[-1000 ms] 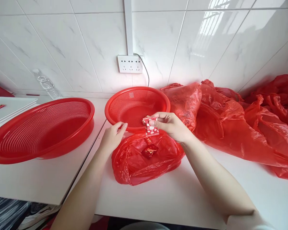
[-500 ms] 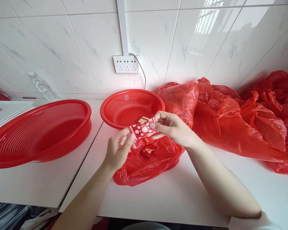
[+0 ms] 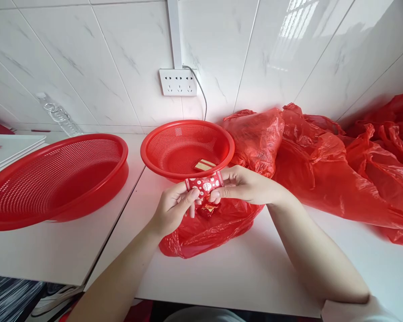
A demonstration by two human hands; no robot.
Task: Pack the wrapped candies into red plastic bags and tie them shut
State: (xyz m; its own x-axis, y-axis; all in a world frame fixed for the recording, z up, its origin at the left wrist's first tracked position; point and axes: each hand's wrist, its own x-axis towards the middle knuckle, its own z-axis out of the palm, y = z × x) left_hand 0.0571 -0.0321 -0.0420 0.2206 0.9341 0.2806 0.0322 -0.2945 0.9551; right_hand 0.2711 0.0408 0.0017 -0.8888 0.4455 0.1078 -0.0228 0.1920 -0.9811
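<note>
Both my hands pinch a small red packet with white dots (image 3: 204, 184), held level over a red plastic bag (image 3: 208, 226) on the white table (image 3: 242, 273). My left hand (image 3: 173, 209) grips its left end, my right hand (image 3: 242, 184) its right end. Just behind stands a small red mesh basket (image 3: 161, 152) with a gold-and-white packet (image 3: 204, 165) lying inside. Another red wrapped sweet (image 3: 210, 208) shows in the bag below the packet.
A large red mesh basket (image 3: 53, 179) sits on the left table. White trays (image 3: 10, 150) and a clear bottle (image 3: 58, 115) are at far left. Crumpled red plastic bags (image 3: 339, 165) pile along the right wall. A wall socket (image 3: 177, 82) with a cable is above the small basket.
My left hand rose from the bag's edge and took the packet's left end. The packet turned from hanging upright in my right hand to lying level between both hands.
</note>
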